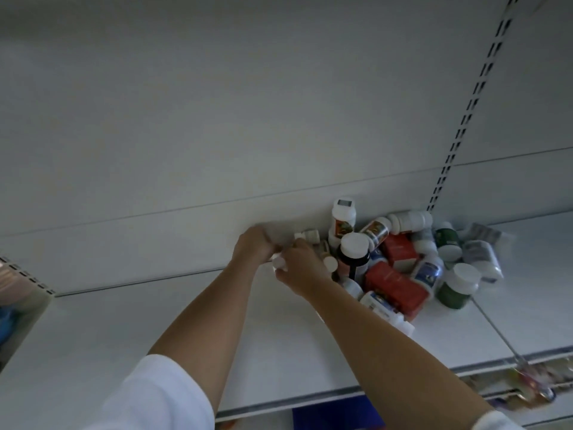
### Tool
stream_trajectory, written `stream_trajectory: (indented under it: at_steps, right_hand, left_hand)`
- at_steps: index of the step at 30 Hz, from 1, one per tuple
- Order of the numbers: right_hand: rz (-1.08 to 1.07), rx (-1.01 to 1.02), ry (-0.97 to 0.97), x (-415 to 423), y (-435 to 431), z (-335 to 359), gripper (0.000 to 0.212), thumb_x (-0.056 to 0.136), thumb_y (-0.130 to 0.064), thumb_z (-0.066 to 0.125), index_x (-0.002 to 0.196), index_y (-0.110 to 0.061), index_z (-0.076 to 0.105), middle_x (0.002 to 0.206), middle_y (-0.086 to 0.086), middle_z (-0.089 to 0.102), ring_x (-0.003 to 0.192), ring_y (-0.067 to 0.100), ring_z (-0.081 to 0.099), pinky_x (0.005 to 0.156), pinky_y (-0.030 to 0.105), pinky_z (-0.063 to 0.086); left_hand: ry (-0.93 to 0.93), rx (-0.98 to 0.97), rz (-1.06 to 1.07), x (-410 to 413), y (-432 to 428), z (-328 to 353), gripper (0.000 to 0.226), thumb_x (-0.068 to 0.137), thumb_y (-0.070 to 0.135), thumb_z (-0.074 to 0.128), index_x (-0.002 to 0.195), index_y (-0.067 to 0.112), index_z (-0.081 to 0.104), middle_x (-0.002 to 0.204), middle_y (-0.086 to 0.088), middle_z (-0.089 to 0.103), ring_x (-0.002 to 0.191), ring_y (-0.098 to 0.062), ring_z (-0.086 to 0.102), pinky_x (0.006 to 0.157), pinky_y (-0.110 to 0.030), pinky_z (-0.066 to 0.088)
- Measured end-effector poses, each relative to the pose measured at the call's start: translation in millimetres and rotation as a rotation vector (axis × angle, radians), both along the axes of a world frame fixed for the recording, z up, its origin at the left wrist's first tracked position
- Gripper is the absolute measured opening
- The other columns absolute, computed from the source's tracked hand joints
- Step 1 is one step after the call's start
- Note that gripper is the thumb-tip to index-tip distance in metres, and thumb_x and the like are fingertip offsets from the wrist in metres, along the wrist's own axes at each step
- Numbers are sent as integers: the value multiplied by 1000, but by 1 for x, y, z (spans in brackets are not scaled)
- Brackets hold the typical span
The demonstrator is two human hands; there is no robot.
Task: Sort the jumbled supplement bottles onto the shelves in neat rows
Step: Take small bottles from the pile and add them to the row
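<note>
White metal shelving fills the view: a pale back panel with a slotted upright running toward one o'clock, and a flat white shelf below it. My left hand and right hand meet near the centre, at the junction of shelf and back panel, both forearms reaching up from six o'clock out of white sleeves. My right hand is curled around a small white-capped bottle, whose cap shows between the two hands; my left hand is closed, fingers blurred, and I cannot tell what it grips. A second small bottle lies just beyond my fingers against the back panel. At three o'clock from my hands sits the jumbled heap of supplement bottles, touching one another: an upright white bottle at the rear, a dark bottle with a white cap in front of it, red boxes in the middle, and a green bottle at the heap's right edge. A blue item shows under the shelf at six o'clock.
</note>
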State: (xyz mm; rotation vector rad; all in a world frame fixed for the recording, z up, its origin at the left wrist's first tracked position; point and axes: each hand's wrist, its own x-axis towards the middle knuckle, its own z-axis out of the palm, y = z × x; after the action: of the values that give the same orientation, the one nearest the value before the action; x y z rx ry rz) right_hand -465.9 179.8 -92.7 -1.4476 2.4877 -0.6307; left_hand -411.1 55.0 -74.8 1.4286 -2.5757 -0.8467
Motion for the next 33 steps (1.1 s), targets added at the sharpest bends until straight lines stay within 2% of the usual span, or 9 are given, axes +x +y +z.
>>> stream_trajectory:
  at_steps: [4, 8, 12, 17, 20, 23, 25, 27, 33]
  right_hand:
    - [-97, -217, -171, 0, 23, 14, 32, 83, -28, 66, 108, -9, 56, 103, 6, 59, 87, 22, 54, 68, 28, 37]
    - [-237, -331, -332, 0, 40, 19, 33, 81, -31, 71, 103, -14, 54, 90, -1, 64, 80, 16, 60, 65, 28, 44]
    - [-331, -431, -446, -3, 52, 17, 31, 79, -27, 73, 101, -15, 56, 88, -6, 62, 80, 11, 59, 66, 24, 45]
    - [-368, -541, -777, -2, 66, 28, 16, 90, -24, 58, 106, -21, 59, 94, -4, 64, 86, 11, 60, 74, 26, 50]
    - [-420, -611, -1226, 9, 71, 42, 11, 96, -20, 50, 101, -17, 58, 94, 9, 63, 86, 22, 64, 78, 39, 56]
    - [-494, -719, -1538, 27, 76, 62, 14, 97, -16, 46, 92, -8, 57, 78, 11, 57, 65, 21, 58, 64, 32, 48]
    - [-474, -769, -1614, 42, 81, 75, 16, 97, -16, 46, 89, -7, 56, 71, 10, 53, 57, 18, 52, 60, 29, 39]
    - [-405, -765, -1605, 57, 88, 88, 13, 97, -18, 50, 95, -7, 55, 71, 8, 54, 54, 16, 53, 56, 27, 39]
    - [-331, -853, -1596, 106, 109, 130, 12, 99, -16, 50, 103, -6, 53, 75, 8, 60, 58, 17, 60, 60, 27, 43]
  left_hand:
    - [12, -39, 26, 2, 5, -3, 35, 69, 39, 74, 91, 11, 74, 92, -9, 73, 87, -26, 69, 65, -27, 49]
    - [56, -43, 40, 5, 14, -11, 40, 73, 46, 75, 56, 15, 55, 58, 0, 56, 59, -20, 56, 48, -24, 33]
    - [90, -95, -26, 3, 24, -20, 21, 77, 36, 69, 69, 17, 64, 66, -1, 61, 70, -25, 63, 55, -26, 37]
    - [241, -111, -4, 21, 38, -28, 25, 80, 34, 63, 80, 10, 68, 76, -10, 66, 76, -30, 62, 58, -28, 36]
    - [528, 23, 37, 48, 55, -14, 24, 79, 30, 45, 67, 15, 59, 63, -2, 56, 63, -20, 51, 55, -28, 35]
    - [853, 447, 204, 78, 79, 10, 20, 94, 21, 48, 81, 19, 63, 76, -7, 55, 69, -17, 54, 68, -37, 51]
    - [985, 743, 287, 98, 93, 30, 20, 99, 17, 47, 104, 15, 66, 85, -9, 60, 77, -22, 63, 74, -38, 57]
    - [1064, 906, 312, 115, 105, 54, 23, 97, 15, 43, 105, 13, 64, 80, -8, 60, 68, -22, 61, 64, -32, 53]
    - [1123, 989, 203, 157, 130, 108, 10, 98, 16, 53, 91, 9, 55, 72, -5, 59, 56, -14, 55, 51, -22, 47]
